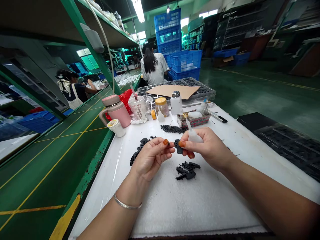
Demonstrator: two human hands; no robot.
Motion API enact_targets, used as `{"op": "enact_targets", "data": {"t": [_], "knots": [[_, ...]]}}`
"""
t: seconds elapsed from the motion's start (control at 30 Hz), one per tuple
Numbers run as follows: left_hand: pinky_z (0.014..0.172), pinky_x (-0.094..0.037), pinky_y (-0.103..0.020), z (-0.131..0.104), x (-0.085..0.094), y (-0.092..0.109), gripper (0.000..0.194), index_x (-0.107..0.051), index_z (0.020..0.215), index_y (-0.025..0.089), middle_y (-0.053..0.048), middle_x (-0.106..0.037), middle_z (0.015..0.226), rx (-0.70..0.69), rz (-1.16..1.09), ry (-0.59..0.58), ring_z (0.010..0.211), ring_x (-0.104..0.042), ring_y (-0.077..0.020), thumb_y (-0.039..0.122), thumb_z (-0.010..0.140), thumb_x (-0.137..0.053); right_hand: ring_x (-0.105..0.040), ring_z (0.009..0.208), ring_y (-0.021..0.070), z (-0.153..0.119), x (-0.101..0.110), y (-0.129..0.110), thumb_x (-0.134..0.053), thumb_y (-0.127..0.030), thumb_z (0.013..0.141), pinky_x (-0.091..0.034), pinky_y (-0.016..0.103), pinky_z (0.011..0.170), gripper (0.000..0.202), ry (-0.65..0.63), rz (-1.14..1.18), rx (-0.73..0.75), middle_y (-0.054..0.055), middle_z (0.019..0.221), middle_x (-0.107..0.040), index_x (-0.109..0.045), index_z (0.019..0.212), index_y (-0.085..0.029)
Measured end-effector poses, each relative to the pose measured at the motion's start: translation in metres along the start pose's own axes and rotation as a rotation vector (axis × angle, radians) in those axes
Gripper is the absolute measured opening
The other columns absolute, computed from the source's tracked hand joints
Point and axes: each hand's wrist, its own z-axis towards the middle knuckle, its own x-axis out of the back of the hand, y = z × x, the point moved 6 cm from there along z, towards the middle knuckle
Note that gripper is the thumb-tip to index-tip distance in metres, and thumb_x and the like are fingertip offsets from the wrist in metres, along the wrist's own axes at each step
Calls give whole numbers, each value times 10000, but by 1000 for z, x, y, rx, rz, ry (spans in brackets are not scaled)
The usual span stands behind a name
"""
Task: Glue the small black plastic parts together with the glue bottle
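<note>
Over the white foam-covered table (200,200), my two hands meet with their fingertips close together. My right hand (212,146) is closed, pinching a flat black plastic part (178,147) between thumb and fingers. That hand also cradles a small white squeeze bottle (194,136), its thin nozzle pointing up. My left hand (150,155) pinches a tiny dark piece against the black part's edge; its shape is mostly hidden by the fingertips. Just below lie several loose black plastic parts (187,170). Left of my left hand is another heap of black parts (140,148), partly covered by it.
Tiny black pieces (173,129) lie heaped beyond my hands. Behind stand a pink mug (118,111), a plastic cup (138,108), a white dispenser bottle (176,104) and a small box (195,119). A utility knife (217,116) lies right. Two people sit farther off.
</note>
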Motion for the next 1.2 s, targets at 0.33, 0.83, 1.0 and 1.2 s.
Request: {"op": "enact_targets", "data": {"t": [0.33,0.83,1.0,1.2], "knots": [[611,-537,-106,-2,-1,0,267,-676,868,127,-28,-641,778,-27,-76,-46,688,-623,-77,197,665,-835,-525,484,99,0,0,0,-759,-334,731,-414,219,468,215,4,2,12,20,571,-639,-658,663,-157],[589,-565,-164,-3,-5,-5,257,-668,801,123,-37,-640,720,-5,-80,-47,620,-619,-91,218,647,-850,-534,494,90,-3,-5,-1,-737,-375,743,-416,198,463,272,0,-132,43,18,570,-625,-642,668,-131],[563,-556,-146,-3,-5,-4,291,-682,755,114,-44,-651,685,0,-81,-14,612,-633,-102,214,577,-890,-538,500,86,-3,-6,-3,-723,-364,762,-422,190,466,259,3,-140,74,15,574,-630,-641,673,-134],[551,-555,-146,-3,-1,-2,303,-694,738,116,-44,-651,671,-14,-82,11,599,-626,-101,229,551,-903,-537,497,88,-4,-6,-4,-722,-338,765,-426,195,466,237,10,-138,97,11,570,-627,-640,669,-137]]}}
